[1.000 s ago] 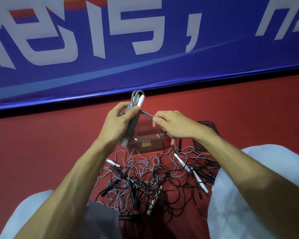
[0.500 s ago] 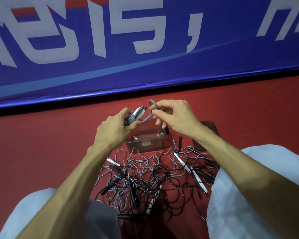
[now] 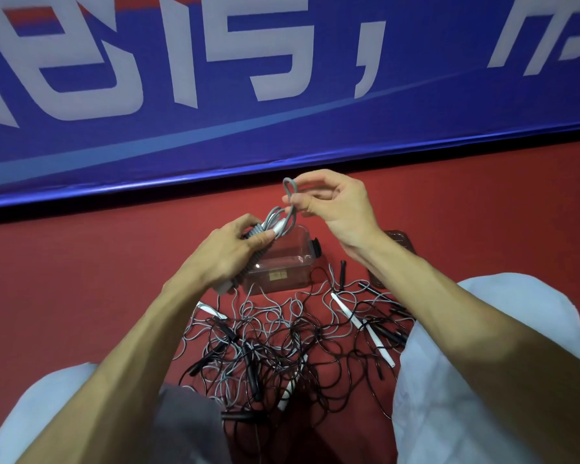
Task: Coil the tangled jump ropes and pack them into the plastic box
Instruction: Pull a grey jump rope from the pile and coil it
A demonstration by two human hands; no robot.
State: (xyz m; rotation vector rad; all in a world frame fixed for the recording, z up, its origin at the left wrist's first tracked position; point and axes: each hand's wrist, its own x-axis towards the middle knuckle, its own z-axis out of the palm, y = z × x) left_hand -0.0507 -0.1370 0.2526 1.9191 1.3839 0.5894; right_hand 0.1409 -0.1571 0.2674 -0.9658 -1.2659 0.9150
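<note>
Slippage threatens: left hand [image 3: 221,252] clenches the grey jump rope bundle [image 3: 269,217], right hand [image 3: 339,209] pinches its end loop [image 3: 286,187]; released early, the wraps would likely spring apart above the plastic box [image 3: 282,266].

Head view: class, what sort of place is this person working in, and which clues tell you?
Probably a sports hall or gym: a red floor, a big blue banner with white lettering along its edge, and tangled jump ropes beside a clear plastic box.

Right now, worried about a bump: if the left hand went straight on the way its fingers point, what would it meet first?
Probably the right hand, pinching the grey rope loop; depth is unclear.
</note>
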